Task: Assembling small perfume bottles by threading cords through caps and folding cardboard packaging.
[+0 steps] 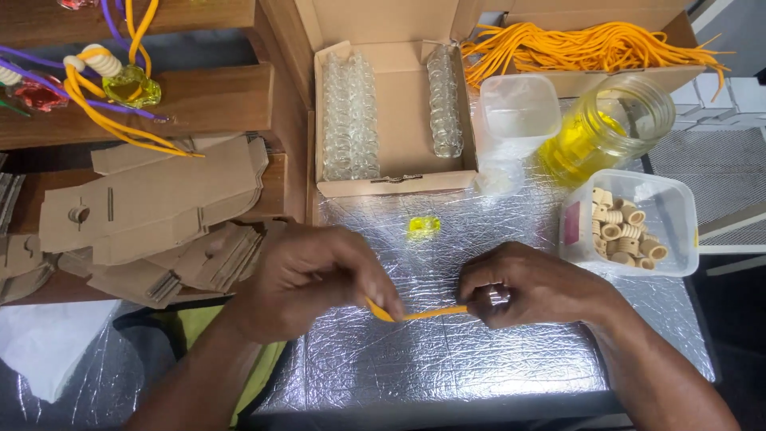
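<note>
Silver foil sheeting (447,359) covers the work surface; low over its middle an orange cord (423,314) runs taut between two hands. Left hand (307,279) pinches one end, right hand (535,283) pinches the other. Just beyond sits a small yellow bottle (423,227), then a cardboard box (399,120) of clear bottles, with a tub of wooden caps (626,227) to the right

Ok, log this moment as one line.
left hand: pinching orange cord | right hand: pinching other end | small yellow bottle: on foil mat, untouched
</note>
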